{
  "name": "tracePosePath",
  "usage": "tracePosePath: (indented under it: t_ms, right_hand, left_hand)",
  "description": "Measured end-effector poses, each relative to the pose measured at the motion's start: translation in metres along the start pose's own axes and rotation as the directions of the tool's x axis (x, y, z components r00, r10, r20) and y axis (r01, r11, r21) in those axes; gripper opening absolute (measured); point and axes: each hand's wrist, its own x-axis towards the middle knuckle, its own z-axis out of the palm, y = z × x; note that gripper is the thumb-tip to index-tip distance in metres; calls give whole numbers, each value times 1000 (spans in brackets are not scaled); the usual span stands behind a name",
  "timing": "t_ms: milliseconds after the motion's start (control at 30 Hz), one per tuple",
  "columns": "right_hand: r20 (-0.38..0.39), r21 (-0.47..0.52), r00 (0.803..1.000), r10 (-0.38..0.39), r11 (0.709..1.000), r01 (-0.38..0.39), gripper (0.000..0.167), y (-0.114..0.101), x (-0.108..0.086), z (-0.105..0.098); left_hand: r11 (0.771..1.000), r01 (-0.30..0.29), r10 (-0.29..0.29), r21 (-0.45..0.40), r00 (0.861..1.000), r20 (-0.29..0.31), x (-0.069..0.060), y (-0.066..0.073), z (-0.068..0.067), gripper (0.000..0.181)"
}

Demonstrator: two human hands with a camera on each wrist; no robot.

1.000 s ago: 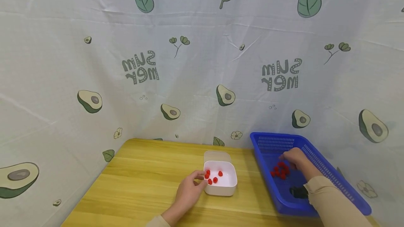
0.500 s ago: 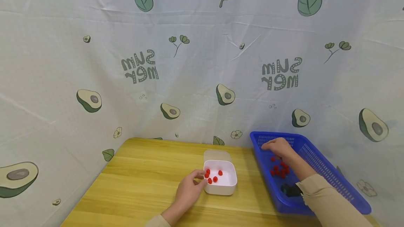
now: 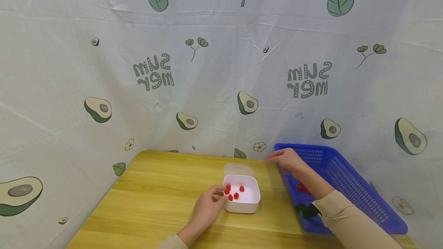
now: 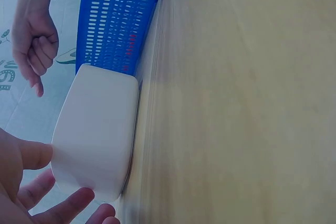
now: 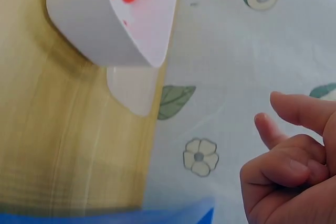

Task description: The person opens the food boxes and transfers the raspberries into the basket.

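- Your right hand [image 3: 290,160] has moved left since the earlier frame, from inside the blue perforated plastic basket [image 3: 311,155] to over its left rim; your left hand [image 3: 207,206] and the white square box with rounded corners [image 3: 241,207] stay in place.
- Your right hand points its index finger left, toward the space behind the box, with other fingers curled; you cannot tell whether the fingertips pinch anything.
- Your left hand spreads thumb and fingers loosely about the box's near-left corner, the thumb touching it.
- The box stands upright on the yellow wood-grain bench [image 3: 166,187], left of the basket, and contains small red lumpy pieces [image 3: 242,189].
- A flat translucent lid [image 3: 238,170] lies just behind the box.
- More red pieces [image 3: 303,188] lie in the basket, partly hidden by your right arm.
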Motion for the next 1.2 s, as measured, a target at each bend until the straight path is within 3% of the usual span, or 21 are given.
tracePosePath:
  t_ms: [500, 867, 1200]
  right_hand:
    - [107, 103, 994, 24, 994, -35, 31, -14, -1, 49]
    - [123, 56, 992, 19, 998, -26, 26, -15, 0, 86]
    - [189, 35, 982, -23, 999, 17, 19, -13, -3, 112]
  left_hand:
    - [1000, 1, -1, -3, 1000, 4, 1, 0, 0, 28]
    - [1000, -6, 6, 4, 1000, 6, 3, -1, 0, 28]
    - [1000, -10, 10, 7, 1000, 18, 1, -1, -1, 29]
